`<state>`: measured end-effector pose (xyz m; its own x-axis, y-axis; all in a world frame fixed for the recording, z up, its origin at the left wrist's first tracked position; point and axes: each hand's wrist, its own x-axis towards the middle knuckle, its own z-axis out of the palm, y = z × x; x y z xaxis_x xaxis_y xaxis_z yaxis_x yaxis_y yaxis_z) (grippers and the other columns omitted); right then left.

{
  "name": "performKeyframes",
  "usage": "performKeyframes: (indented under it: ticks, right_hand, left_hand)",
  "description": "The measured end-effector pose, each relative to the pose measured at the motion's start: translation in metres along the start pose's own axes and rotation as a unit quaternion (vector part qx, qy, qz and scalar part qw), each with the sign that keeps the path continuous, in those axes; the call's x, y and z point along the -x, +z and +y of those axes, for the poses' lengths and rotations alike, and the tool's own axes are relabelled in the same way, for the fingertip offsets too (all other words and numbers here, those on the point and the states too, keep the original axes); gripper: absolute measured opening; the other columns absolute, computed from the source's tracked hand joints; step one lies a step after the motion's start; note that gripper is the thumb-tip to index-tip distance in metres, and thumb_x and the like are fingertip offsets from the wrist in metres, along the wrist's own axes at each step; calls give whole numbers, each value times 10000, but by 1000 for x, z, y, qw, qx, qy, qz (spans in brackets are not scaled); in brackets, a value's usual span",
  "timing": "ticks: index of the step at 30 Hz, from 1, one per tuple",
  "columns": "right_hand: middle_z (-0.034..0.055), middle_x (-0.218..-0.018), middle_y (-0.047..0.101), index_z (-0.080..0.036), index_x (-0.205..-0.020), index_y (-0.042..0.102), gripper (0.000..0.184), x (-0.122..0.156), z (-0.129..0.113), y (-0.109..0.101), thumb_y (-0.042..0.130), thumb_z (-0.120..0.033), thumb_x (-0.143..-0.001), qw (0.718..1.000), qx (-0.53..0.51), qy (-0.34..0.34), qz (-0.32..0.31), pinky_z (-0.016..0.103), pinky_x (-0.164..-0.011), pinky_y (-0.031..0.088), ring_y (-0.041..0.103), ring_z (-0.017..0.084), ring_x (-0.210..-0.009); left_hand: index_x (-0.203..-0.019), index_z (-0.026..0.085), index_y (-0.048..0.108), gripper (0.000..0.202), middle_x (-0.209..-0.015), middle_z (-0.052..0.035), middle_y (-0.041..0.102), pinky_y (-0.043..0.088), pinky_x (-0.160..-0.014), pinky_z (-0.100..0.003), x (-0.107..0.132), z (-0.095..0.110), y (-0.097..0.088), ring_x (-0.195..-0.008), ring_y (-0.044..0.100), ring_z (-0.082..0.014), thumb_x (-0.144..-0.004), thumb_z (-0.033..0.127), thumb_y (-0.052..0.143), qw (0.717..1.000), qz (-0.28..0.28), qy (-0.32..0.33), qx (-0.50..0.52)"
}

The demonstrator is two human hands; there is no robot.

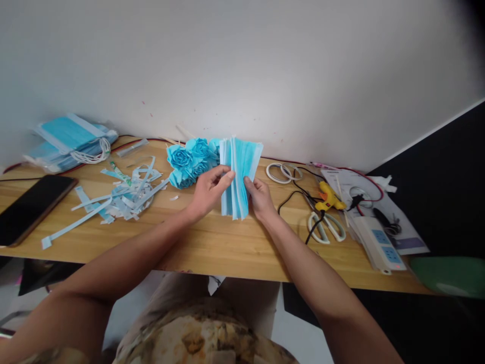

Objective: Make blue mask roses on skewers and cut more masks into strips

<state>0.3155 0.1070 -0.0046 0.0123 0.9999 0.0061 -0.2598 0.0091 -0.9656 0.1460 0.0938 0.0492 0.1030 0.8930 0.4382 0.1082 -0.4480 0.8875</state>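
Upright above the middle of the table, several blue face masks (246, 156) are held together between my two hands, their white-edged layers fanned a little apart. My left hand (212, 188) grips the left side of the masks, thumb across the front. On the right side, my right hand (259, 197) pinches them with the thumb on the near face. Just behind and left of my left hand lie blue flowers (191, 159) with ruffled petals, partly hidden by the masks.
Cut strips (129, 194) lie left, near a phone (36, 207) and a pile of masks (70, 134). On the right are tape rolls (278, 173), a yellow glue gun (329, 197), scissors (326, 228), a power strip (381, 245) and loose cables. A wall (235, 71) stands behind.
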Motion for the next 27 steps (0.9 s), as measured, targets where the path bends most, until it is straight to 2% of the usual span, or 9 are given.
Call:
performKeyframes:
  ticks: [5, 9, 13, 15, 17, 20, 22, 24, 27]
  right_hand:
    - [-2, -793, 745, -215, -875, 766, 460, 1, 2, -3, 823, -639, -707, 1000, 18, -12, -1, 305, -717, 485, 620, 169, -714]
    - [-5, -784, 740, -213, -854, 761, 456, 3, 2, -2, 822, -641, -710, 1000, 19, -7, -5, 296, -701, 486, 610, 163, -705]
    - [3, -817, 762, -212, -866, 755, 496, 3, -3, 1, 849, -655, -660, 999, -16, 22, -29, 317, -752, 520, 653, 185, -757]
    - [13, -828, 775, -215, -868, 748, 520, 4, -7, 3, 873, -655, -620, 996, -48, 48, -51, 340, -787, 544, 688, 210, -810]
    - [24, -847, 787, -223, -880, 744, 538, 4, -11, 5, 888, -656, -593, 992, -75, 69, -73, 364, -813, 565, 714, 238, -876]
    - [41, -906, 803, -234, -891, 746, 543, 5, -15, 6, 894, -656, -583, 988, -97, 83, -91, 381, -826, 582, 728, 261, -954]
    - [45, -919, 806, -236, -889, 749, 533, 5, -16, 6, 904, -639, -578, 986, -106, 86, -94, 387, -830, 585, 730, 267, -966]
    - [39, -887, 801, -234, -875, 750, 519, 5, -15, 6, 912, -625, -575, 986, -113, 84, -89, 383, -822, 581, 728, 257, -917]
    - [25, -827, 780, -225, -849, 745, 513, 4, -12, 5, 894, -644, -592, 991, -98, 69, -61, 354, -780, 554, 694, 216, -797]
  left_hand:
    - [-699, 192, 590, 324, -614, 31, 490, 343, -536, -250, -2, -12, 3, -565, 420, -112, -875, 450, 679, 999, 27, -39, 8]
    - [-659, 189, 558, 374, -603, 38, 496, 371, -556, -249, -2, -16, 4, -574, 432, -109, -837, 462, 742, 998, 39, -49, 28]
    - [-715, 193, 545, 400, -666, 28, 553, 432, -603, -254, -3, -18, 5, -625, 500, -120, -855, 522, 727, 994, 40, -49, 92]
    - [-823, 204, 570, 380, -722, 20, 601, 476, -638, -263, -4, -19, 6, -665, 559, -134, -866, 550, 719, 991, 42, -40, 121]
    - [-1009, 228, 590, 390, -765, 15, 637, 507, -653, -280, -4, -20, 6, -682, 606, -152, -867, 564, 729, 989, 40, -40, 140]
    - [-1316, 281, 515, 536, -764, 17, 630, 492, -614, -288, -4, -22, 5, -635, 609, -161, -901, 552, 719, 989, 39, -47, 136]
    - [-1406, 308, 464, 576, -753, 21, 597, 467, -604, -288, -3, -23, 3, -616, 586, -157, -930, 534, 699, 991, 41, -42, 120]
    - [-1374, 317, 497, 495, -733, 27, 552, 442, -596, -285, -2, -23, 3, -595, 546, -146, -955, 516, 670, 993, 43, -30, 106]
    - [-1110, 274, 638, 238, -732, 20, 530, 431, -616, -279, -3, -21, 1, -619, 505, -137, -974, 469, 631, 996, 45, -6, 71]
